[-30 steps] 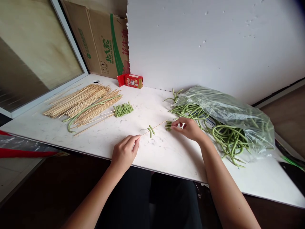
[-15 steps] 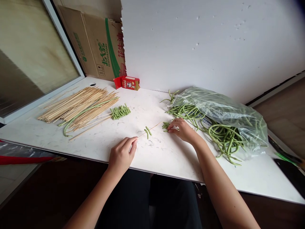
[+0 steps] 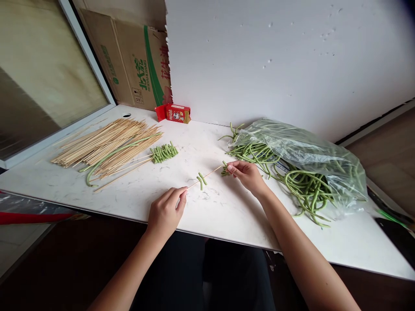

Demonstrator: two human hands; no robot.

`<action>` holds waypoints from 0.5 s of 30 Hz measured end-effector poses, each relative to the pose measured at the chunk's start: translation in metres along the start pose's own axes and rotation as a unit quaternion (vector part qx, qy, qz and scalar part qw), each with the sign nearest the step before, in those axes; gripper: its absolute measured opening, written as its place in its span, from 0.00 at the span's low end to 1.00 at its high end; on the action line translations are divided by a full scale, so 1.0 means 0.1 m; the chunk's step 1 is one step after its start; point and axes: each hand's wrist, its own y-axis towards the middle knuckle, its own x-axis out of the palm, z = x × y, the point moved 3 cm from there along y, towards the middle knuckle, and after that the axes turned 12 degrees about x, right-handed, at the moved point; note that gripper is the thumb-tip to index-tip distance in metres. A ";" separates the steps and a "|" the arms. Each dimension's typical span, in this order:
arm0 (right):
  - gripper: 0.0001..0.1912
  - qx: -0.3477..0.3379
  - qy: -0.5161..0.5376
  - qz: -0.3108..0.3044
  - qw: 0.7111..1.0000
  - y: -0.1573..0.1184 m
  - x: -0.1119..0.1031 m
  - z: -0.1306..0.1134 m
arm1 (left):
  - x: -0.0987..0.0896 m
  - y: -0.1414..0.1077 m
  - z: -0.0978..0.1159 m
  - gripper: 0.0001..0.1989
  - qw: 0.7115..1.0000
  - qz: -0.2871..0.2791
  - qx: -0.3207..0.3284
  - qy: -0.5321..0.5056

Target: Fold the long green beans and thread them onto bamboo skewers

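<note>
My left hand [image 3: 167, 209] pinches the lower end of a thin wooden skewer [image 3: 212, 172], which points up and to the right. Two short green bean pieces [image 3: 201, 179] sit on its middle. At the skewer's tip, my right hand [image 3: 248, 175] is closed on a short bean piece [image 3: 225, 165]. More cut pieces lie beneath its fingertips, partly hidden. Left of centre lie skewers filled with a row of bean pieces [image 3: 164, 152]. A large pile of bare skewers [image 3: 106, 144] spreads further left, with one long bean [image 3: 113, 152] across it.
A clear plastic bag [image 3: 301, 142] spilling long green beans [image 3: 308, 190] lies on the right of the white table [image 3: 207, 220]. A small red box [image 3: 177, 113] stands at the back, before a cardboard box [image 3: 129, 65]. Dark objects lie at the far right edge.
My right hand has lifted slightly from the cut pieces and now holds one at the skewer's tip. The left hand and the skewer have barely moved.
</note>
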 end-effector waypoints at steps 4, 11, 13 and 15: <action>0.25 0.032 0.110 -0.042 0.993 0.00 0.08 0.03 | 0.00 0.01 0.00 0.08 1.000 0.000 -0.001 -0.002; 0.23 0.080 0.187 -0.082 0.976 -0.03 0.15 0.02 | -0.01 0.02 0.02 0.08 1.000 -0.009 -0.001 -0.003; 0.22 0.086 0.193 -0.090 0.973 -0.04 0.17 0.01 | -0.02 0.03 0.02 0.08 1.000 -0.011 0.000 -0.003; 0.21 0.091 0.198 -0.098 0.971 -0.04 0.18 0.00 | -0.02 0.03 0.02 0.08 1.000 -0.010 0.002 -0.004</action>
